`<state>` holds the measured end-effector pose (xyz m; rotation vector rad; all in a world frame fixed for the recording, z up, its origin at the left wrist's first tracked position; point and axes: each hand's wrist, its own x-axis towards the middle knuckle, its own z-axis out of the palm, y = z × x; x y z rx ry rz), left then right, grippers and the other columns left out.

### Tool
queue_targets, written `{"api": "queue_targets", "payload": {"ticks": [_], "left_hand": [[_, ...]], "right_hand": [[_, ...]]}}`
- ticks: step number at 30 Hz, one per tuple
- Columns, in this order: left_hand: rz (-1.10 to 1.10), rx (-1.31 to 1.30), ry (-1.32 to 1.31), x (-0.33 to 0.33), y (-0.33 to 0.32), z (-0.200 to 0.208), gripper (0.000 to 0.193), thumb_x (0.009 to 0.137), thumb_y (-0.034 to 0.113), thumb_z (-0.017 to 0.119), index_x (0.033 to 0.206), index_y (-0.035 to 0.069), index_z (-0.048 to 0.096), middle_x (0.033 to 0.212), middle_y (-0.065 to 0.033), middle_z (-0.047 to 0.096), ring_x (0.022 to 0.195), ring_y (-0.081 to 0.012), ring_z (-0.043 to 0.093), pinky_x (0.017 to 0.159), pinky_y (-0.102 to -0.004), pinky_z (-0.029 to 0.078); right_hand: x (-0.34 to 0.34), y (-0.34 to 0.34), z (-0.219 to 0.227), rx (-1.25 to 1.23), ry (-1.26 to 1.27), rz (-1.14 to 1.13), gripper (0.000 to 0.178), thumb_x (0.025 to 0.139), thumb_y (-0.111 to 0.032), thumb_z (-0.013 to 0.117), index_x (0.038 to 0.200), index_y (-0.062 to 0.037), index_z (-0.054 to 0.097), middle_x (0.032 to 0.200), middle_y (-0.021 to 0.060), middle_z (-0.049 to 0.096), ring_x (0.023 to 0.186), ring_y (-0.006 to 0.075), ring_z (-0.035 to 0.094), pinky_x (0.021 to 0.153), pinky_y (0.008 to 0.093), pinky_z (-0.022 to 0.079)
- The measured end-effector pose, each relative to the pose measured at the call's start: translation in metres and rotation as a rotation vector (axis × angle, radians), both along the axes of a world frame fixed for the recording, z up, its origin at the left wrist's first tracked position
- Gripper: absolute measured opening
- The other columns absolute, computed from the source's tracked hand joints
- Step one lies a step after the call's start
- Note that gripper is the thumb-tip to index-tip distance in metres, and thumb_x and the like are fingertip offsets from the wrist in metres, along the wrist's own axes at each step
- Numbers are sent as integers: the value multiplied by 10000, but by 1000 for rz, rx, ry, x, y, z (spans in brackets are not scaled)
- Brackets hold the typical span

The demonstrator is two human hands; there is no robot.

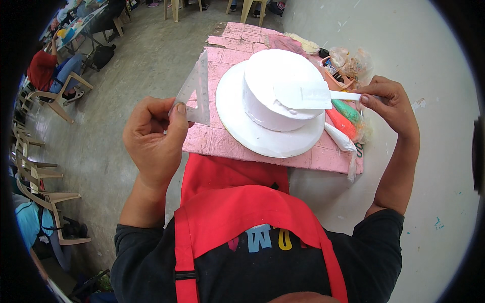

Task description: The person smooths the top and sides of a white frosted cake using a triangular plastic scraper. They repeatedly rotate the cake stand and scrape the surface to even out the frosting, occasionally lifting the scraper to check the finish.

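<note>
A round cake (262,108) covered in white icing stands on a white round board (232,101). My right hand (388,103) pinches the handle of a white spatula (314,96), whose wide flat blade lies over the right part of the cake's top. Icing shows along the blade's near edge; whether the blade presses on the top I cannot tell. Left of the board, my left hand (157,131) holds a clear triangular set square (201,96) upright between thumb and fingers, apart from the cake.
The pink brick-patterned table (212,139) bears piping bags of red (341,124), green (346,111) and white icing (339,137) at its right. Behind them sit an orange basket (336,76) and crumpled plastic (351,63). A wall (429,166) stands close on the right. Chairs (55,202) and seated people are at left.
</note>
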<state>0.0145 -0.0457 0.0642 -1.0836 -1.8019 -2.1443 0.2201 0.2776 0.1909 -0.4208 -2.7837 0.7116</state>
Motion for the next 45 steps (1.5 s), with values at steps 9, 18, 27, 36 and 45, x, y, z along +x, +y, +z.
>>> {"api": "queue_targets", "payload": {"ticks": [9,18,27,36,45], "left_hand": [[23,34,-23,0,3,-1,58,834,-35,609,876,-40,569,753,-46,593,655,-80,588,569,-196,486],[5,-20,28,-2,1,-3,56,863,-36,573,914,-22,555,802,-38,581,675,-95,614,628,-239,551],[20,-27,21,-2,0,-2,47,862,-34,577,903,-22,557,793,-38,587,665,-94,610,619,-238,548],[-29,41,-41,0,5,1,54,871,-10,579,919,-22,556,776,-49,587,651,-110,615,591,-255,555],[-54,56,-129,1,7,6,71,863,-8,588,925,-25,557,779,-65,600,651,-129,621,582,-263,555]], "right_hand": [[2,-2,2,-19,13,-25,163,781,-100,702,905,4,711,756,34,574,703,110,523,632,246,408],[1,-3,1,8,-2,34,182,772,-132,725,881,12,704,747,32,577,682,106,501,599,243,383],[-1,-1,3,19,28,-7,172,797,-110,696,918,13,705,768,36,583,716,105,514,638,256,410],[15,6,-8,-317,-30,86,260,842,-168,644,1016,26,648,934,55,641,851,110,554,794,252,445],[38,9,-38,-306,91,59,298,900,-248,583,1025,15,641,854,11,601,748,81,494,711,233,409]]}}
